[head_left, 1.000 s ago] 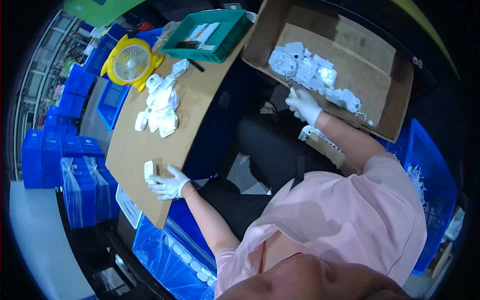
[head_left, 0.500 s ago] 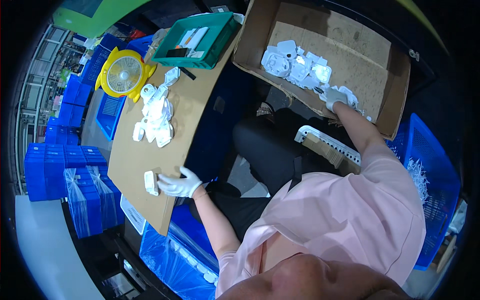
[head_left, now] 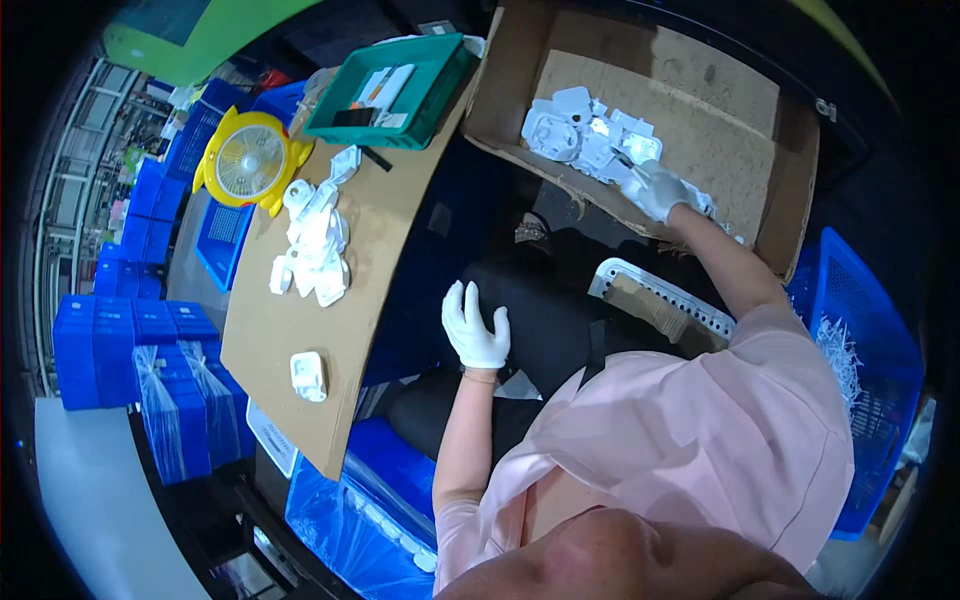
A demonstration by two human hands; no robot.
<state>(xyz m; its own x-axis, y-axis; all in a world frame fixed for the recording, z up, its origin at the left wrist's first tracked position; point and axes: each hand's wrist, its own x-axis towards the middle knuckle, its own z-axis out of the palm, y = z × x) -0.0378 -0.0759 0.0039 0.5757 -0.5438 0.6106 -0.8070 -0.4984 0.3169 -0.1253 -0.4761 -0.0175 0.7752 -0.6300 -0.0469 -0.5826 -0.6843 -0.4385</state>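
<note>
My gloved left hand [head_left: 474, 326] is above my lap, right of the table edge, its fingers stretched out with nothing in them. One white plastic part [head_left: 309, 377] stands alone at the near end of the brown table [head_left: 350, 300]. Over the near edge of the cardboard box [head_left: 720, 90], my gloved right hand [head_left: 656, 190] is closed round a small tool with a dark, shiny tip [head_left: 624, 160]; its exact kind is too small to tell. The tip is next to a heap of white plastic parts [head_left: 555, 135] in the box. More white parts [head_left: 318, 240] are piled on the table.
A yellow fan [head_left: 250, 155] and a green tray [head_left: 430, 95] stand at the table's far end. Blue crates [head_left: 135, 335] are stacked at left. A blue basket [head_left: 870, 400] with white scraps is at right; a bag-lined blue bin [head_left: 340, 540] sits below the table.
My left hand has moved right, away from the lone white part, which now sits at a different angle. My right hand has shifted a little up and left towards the heap.
</note>
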